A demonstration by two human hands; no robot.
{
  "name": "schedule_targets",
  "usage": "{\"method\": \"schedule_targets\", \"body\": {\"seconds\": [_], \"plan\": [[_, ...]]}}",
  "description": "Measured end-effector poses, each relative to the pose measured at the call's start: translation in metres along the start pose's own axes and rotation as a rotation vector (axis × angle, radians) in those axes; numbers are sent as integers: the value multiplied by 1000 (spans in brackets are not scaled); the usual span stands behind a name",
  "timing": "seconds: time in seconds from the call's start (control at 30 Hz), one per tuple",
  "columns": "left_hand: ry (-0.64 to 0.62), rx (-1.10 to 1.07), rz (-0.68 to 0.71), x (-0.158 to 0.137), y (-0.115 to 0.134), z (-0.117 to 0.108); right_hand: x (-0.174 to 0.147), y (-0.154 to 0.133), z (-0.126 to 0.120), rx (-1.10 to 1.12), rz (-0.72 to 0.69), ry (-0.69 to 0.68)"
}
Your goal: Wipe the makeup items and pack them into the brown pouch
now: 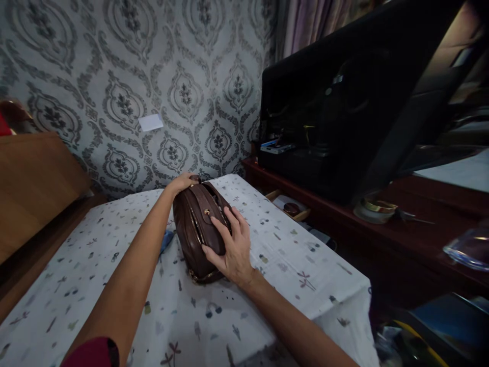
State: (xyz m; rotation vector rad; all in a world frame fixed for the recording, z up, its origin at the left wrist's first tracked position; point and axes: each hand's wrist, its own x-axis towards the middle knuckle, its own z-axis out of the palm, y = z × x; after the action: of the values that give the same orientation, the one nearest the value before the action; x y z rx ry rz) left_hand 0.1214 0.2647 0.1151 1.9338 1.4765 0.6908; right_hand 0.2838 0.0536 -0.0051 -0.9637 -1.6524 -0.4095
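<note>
A dark brown leather handbag (204, 239) lies on the bed sheet in front of me, with gold zips and a small gold clasp. At its far end, my left hand (184, 182) is closed on the bag beside its handle loop; part of those fingers is hidden. My right hand (236, 250) rests on the near right part of the bag, with fingers and thumb spread over the leather near a zip. One zipped compartment looks partly open along the right side. Something blue (166, 241) lies on the sheet, left of the bag, partly hidden by my left forearm.
The white patterned sheet (290, 306) covers the bed. A large black television (324, 112) stands on a dark red cabinet (416, 219) to the right, with tape rolls (376, 210) on it. Below, a drawer (301, 214) is pulled out. A wooden headboard (38, 188) stands left.
</note>
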Motion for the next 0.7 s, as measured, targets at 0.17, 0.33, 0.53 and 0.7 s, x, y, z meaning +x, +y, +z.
{"method": "schedule_targets", "body": {"seconds": [0.17, 0.33, 0.53, 0.7], "plan": [[34, -3, -13, 6, 0, 1, 0, 0, -2, 3, 12, -13], [119, 9, -14, 17, -4, -1, 1, 0, -4, 18, 19, -19], [222, -106, -52, 20, -11, 3, 0, 0, -4, 30, 29, -17], [274, -269, -38, 18, -12, 7, 0, 0, -4, 36, 27, -21]]}}
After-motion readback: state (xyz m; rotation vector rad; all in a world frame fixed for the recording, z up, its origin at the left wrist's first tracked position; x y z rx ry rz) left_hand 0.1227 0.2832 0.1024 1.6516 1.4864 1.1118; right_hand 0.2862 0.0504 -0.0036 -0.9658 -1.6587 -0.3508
